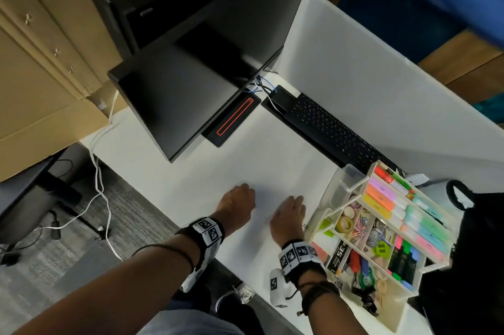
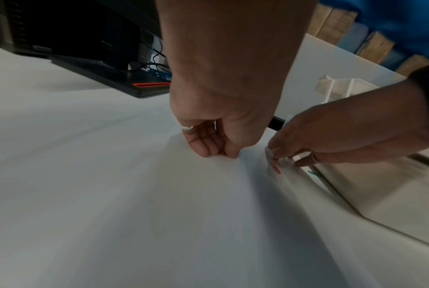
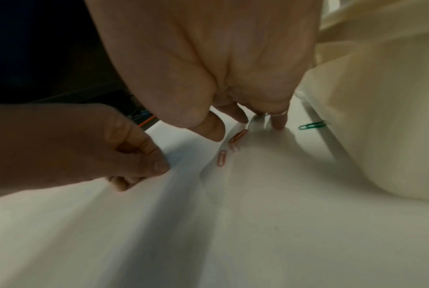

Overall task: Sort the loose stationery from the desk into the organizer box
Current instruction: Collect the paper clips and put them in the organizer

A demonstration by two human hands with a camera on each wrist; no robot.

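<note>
We are at the tail of the job, we judge: picking the last loose paper clips off the desk [image 1: 272, 144] beside the box [image 1: 409, 287], which already holds highlighters, tape rolls and a compartment of clips. Our right hand [image 3: 208, 68] is down on the desk with fingers [image 3: 278, 121] spread and tips touching the surface, gripping nothing; two orange clips [image 3: 237, 135] lie just beside its thumb, a third, paler one [image 3: 221, 158] a little nearer the wrist. A green clip [image 3: 312, 125] lies against the foot of the box. Our left hand [image 2: 216, 124] is curled, fingertips bunched at the desk; something reddish may sit between them, but whether it pinches a clip we cannot tell. The next move calls for a fine pinch or a slide to the desk edge, since flat wire gives little to catch, then a drop into the clip compartment. The only legible writing is "35-0" or similar, inverted, on a black packet [image 1: 338, 254] in the box.
</note>
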